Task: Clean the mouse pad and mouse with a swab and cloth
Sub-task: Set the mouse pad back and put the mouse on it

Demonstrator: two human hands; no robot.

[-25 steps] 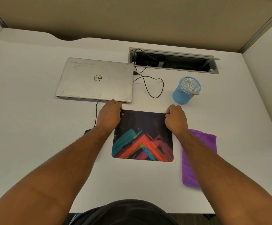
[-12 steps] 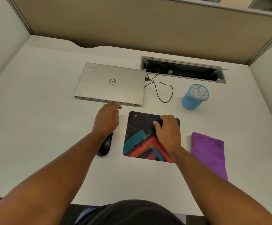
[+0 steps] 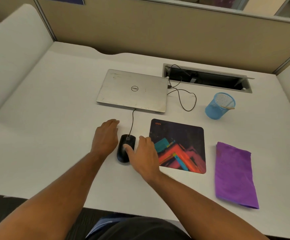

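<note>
The black mouse (image 3: 125, 148) lies on the white desk (image 3: 54, 135) just left of the mouse pad (image 3: 178, 146), its cable (image 3: 132, 122) running up to the front edge of the closed laptop (image 3: 132, 90). The right hand (image 3: 145, 157) comes over it from the right with fingers spread and nearly straight, the thumb tip on the mouse's back; it has not closed round anything. The left hand (image 3: 106, 137) lies flat and relaxed on the desk just beside the mouse's left flank, holding nothing. The mouse looks light, hard and smooth-shelled, so it should lift easily but may slip; pinching its two long sides, thumb against fingers, seems the safest hold, with slack kept in the tethering cable. The pad looks thin, limp and grippy underneath, so I judge it better pressed flat at a corner while wiped than picked up. The folded purple cloth (image 3: 234, 175), well apart to the right of the pad, is soft and will bunch; take it by a fold. A slim wooden stick leaning in the blue mesh cup (image 3: 218, 106) is probably the swab (image 3: 229, 107), light and snappable, best pinched mid-shaft. Counted: one mouse, one pad, one cloth, one cup, one stick, one laptop, two cables, counting the looped one (image 3: 189, 99) by the desk's cable slot (image 3: 208, 78)
</note>
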